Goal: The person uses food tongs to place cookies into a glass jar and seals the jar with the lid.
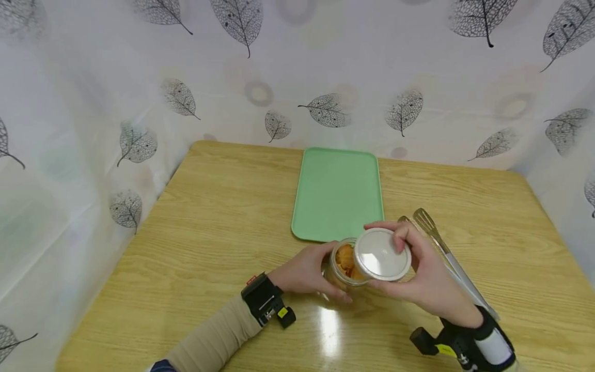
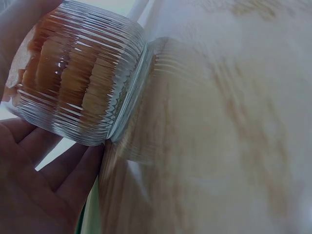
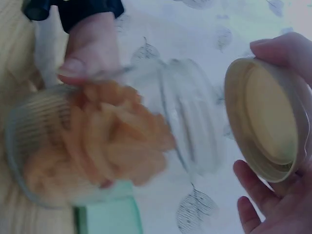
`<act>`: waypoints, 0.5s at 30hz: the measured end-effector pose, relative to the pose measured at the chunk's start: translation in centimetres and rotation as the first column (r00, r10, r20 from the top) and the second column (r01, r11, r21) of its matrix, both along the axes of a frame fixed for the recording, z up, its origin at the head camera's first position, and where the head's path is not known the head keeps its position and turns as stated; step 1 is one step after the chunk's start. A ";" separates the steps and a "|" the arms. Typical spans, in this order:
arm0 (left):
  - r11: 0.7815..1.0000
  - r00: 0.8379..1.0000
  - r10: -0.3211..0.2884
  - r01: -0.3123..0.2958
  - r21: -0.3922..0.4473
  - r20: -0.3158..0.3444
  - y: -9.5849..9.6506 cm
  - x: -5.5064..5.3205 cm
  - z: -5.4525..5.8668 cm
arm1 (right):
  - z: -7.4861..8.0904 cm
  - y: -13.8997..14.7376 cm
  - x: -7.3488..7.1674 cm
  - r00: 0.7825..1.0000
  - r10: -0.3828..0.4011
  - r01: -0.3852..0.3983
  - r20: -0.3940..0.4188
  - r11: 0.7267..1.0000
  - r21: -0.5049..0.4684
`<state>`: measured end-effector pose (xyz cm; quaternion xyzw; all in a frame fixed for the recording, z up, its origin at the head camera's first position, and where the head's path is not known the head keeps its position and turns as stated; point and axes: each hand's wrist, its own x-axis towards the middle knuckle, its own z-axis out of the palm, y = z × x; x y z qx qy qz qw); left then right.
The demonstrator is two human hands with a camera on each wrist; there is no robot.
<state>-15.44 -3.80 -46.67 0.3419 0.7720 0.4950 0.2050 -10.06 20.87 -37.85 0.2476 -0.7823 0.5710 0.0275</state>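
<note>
A ribbed clear glass jar stands upright on the table, holding wavy orange pieces that look like chips. My left hand grips the jar from the left, thumb on the near side and fingers round the far side. In my right hand is a round whitish lid, pinched by its edge. The lid is tilted, just above and to the right of the jar's mouth. A gap between lid and jar shows in the right wrist view, with the lid's hollow underside facing the jar.
Behind the jar lies a green rectangular tray on the wooden table. A metal utensil with slotted ends, apparently tongs, lies to the right, partly behind the right hand. A leaf-patterned curtain borders the table's back and sides.
</note>
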 end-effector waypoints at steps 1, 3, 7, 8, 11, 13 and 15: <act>1.000 1.000 0.002 -0.002 0.002 0.001 0.0 0.0 0.0 | -0.4 -0.5 -0.1 1.000 0.013 -0.013 -0.003 1.000 -0.011; 1.000 1.000 0.001 -0.001 0.011 0.006 0.0 0.1 -0.1 | -1.1 -1.4 -0.4 0.999 0.033 -0.033 -0.001 0.999 -0.021; 0.999 1.000 -0.007 0.007 0.033 0.016 0.1 0.1 -0.2 | -2.1 -2.1 -0.9 1.000 0.025 -0.025 0.008 0.999 0.037; 0.999 1.000 -0.008 0.008 0.037 0.016 0.1 0.1 -0.2 | -2.3 -2.1 -1.0 1.000 0.026 -0.026 0.010 0.999 0.047; 0.999 1.000 -0.003 0.003 0.038 0.008 0.1 0.0 -0.3 | -2.7 -2.2 -1.2 0.999 0.035 -0.036 0.015 0.997 0.075; 0.999 1.000 0.001 -0.001 0.037 0.004 0.1 0.0 -0.2 | -2.8 -2.3 -1.4 0.999 0.043 -0.044 0.014 0.995 0.090; 0.999 1.000 -0.002 0.002 0.044 0.002 0.1 -0.1 -0.3 | -2.9 -2.3 -1.5 0.999 0.046 -0.046 -0.001 0.992 0.114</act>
